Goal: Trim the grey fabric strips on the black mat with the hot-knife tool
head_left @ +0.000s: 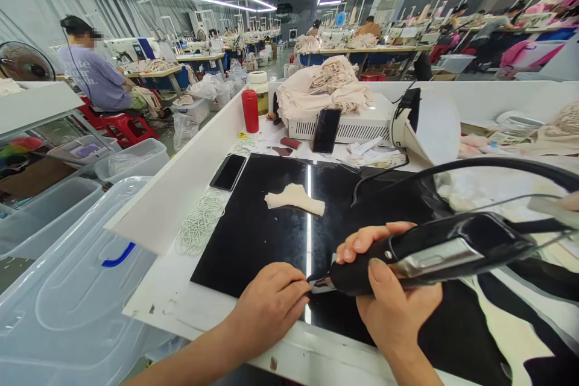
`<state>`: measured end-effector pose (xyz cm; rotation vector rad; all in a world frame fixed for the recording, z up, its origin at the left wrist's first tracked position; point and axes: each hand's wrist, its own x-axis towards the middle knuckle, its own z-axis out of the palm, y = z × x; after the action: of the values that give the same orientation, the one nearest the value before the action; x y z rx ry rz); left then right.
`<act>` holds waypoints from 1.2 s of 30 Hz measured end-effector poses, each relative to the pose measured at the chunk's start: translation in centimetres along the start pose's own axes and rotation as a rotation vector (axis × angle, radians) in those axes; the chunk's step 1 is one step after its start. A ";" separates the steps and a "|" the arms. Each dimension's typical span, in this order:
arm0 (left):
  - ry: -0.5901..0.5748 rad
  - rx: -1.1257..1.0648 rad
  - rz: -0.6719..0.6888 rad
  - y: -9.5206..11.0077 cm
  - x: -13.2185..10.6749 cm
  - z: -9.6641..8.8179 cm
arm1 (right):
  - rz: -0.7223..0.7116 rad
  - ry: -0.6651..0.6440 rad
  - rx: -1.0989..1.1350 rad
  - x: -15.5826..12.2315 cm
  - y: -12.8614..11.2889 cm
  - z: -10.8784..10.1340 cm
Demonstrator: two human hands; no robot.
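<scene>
My right hand (391,304) is wrapped round a black handheld power tool (355,271) with a silvery panel and a cable at its rear. The tool's metal tip points left, low over a glossy black board (253,235). At that tip is my left hand (274,298), its fingers bent and pressed together. Whatever these fingers pinch, if anything, is hidden. Beyond both hands, a small cream fabric piece (295,198) lies on the board.
Left of the board are tangled pale elastic cords (202,223) and a phone (228,172). Behind stand a red bottle (250,111), an upright phone (326,131), a white vented box (362,126) under cream fabric (303,96), and a white lamp shade (436,126). A black cable (497,164) arches on the right.
</scene>
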<state>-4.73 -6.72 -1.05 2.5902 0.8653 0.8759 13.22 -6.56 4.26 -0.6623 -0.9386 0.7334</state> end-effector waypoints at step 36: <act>-0.405 -0.260 0.248 -5.2 7.9 0.8 | -0.022 0.188 -0.133 2.4 -2.1 -2.1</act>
<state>-1.51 2.20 -0.24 2.5393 0.3026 0.4521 16.59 -6.25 6.13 -0.8226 -0.8249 0.5814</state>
